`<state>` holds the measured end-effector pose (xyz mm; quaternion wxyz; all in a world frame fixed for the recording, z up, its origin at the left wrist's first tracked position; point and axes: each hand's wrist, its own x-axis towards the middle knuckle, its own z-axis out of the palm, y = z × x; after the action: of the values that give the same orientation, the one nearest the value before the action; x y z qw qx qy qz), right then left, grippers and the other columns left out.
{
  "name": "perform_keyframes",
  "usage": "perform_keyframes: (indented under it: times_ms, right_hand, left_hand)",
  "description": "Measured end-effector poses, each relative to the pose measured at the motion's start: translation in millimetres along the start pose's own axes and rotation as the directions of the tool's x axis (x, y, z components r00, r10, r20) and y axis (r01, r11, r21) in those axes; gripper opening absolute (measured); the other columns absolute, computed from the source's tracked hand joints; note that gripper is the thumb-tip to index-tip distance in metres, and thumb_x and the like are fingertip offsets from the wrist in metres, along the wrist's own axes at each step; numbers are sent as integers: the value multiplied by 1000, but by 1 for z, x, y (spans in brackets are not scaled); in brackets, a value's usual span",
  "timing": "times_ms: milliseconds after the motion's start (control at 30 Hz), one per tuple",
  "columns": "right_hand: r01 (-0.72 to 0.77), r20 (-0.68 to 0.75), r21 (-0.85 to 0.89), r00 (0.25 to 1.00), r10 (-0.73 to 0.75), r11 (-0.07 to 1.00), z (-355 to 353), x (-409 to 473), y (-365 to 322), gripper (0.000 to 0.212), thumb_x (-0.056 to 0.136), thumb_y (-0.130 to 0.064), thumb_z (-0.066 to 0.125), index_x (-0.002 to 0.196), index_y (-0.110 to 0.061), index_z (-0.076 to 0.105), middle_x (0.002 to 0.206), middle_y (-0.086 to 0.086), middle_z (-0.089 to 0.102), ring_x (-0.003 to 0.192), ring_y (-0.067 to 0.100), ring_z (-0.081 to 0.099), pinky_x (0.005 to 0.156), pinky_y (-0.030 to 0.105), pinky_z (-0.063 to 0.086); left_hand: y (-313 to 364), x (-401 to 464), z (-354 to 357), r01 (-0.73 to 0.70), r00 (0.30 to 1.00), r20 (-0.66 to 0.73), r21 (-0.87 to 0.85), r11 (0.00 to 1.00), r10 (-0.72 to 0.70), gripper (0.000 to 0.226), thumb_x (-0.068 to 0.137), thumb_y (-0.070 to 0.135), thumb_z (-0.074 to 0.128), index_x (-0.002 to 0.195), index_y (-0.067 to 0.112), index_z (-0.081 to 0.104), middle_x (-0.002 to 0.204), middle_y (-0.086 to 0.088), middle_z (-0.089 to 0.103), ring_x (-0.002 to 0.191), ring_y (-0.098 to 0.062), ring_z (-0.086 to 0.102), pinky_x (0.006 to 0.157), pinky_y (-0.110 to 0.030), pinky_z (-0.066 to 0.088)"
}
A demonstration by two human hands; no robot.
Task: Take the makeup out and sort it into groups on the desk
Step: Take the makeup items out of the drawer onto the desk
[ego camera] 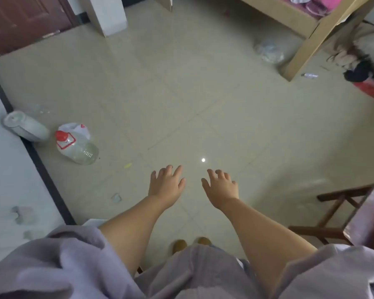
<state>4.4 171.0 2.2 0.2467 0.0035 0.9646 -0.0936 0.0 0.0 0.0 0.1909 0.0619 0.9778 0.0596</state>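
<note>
A pale tiled floor (181, 93) fills the view; no desk surface can be identified with certainty. No makeup and no makeup container is visible, so their location cannot be stated, and neither the direction from the hands nor a long axis can be determined. The left hand (167, 186) and the right hand (221, 186) are extended forward, palms down, fingers spread and empty, level with each other and slightly apart above bare tile. Neither hand can be judged nearer to the task items. A clear plastic jug (76, 147) with a red cap and a white cylindrical container (26, 127) lie near the wall at left. A dark wooden chair (354, 216) stands at right; a light wooden bed frame (307, 31) occupies the upper right. The task is judged not yet begun.
</note>
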Motion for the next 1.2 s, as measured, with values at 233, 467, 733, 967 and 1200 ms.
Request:
perform_keyframes:
  times_ms: [233, 467, 733, 967, 1200]
  right_hand:
    - [-6, -30, -11, 1000, 5, 1000, -36, 58, 8, 48, 99, -47, 22, 140, -23, 32, 143, 5, 38, 128, 25, 38, 100, 41, 36]
    - [39, -54, -33, 998, -41, 999, -97, 149, 35, 49, 99, -47, 22, 141, -22, 29, 143, 5, 37, 129, 25, 37, 98, 40, 37]
    - [94, -76, -66, 992, -99, 993, -199, 277, 81, 48, 99, -47, 24, 140, -22, 30, 143, 5, 37, 130, 25, 34, 99, 41, 37]
    - [112, -24, -72, 993, -114, 991, -260, 383, 86, 48, 99, -47, 22, 140, -22, 31, 144, 5, 35, 132, 24, 33, 99, 42, 37]
    - [119, -23, -109, 992, -122, 987, -327, 535, 65, 49, 99, -48, 21, 140, -23, 31, 144, 5, 36, 131, 24, 34, 98, 42, 37]
  left_hand:
    - [-4, 63, -32, -13, 1000, 8, -13, 1000, 13, 47, 99, 36, 27, 143, 20, 25, 127, -9, 50, 112, -29, 50, 88, -38, 38]
    - [20, 164, -74, -32, 998, -59, 15, 999, 33, 48, 98, 37, 28, 143, 19, 25, 123, -8, 54, 107, -28, 52, 83, -37, 40]
    - [63, 303, -140, -14, 987, -160, -6, 1000, 13, 43, 98, 37, 29, 138, 19, 32, 114, -7, 57, 103, -28, 54, 79, -35, 40]
    - [61, 419, -188, -12, 977, -214, 22, 1000, 16, 42, 99, 38, 28, 136, 20, 34, 115, -6, 57, 103, -27, 54, 79, -34, 40]
    - [27, 570, -224, -52, 944, -324, 32, 998, 59, 71, 87, 49, 0, 142, 20, 33, 119, -5, 59, 103, -25, 57, 80, -33, 44]
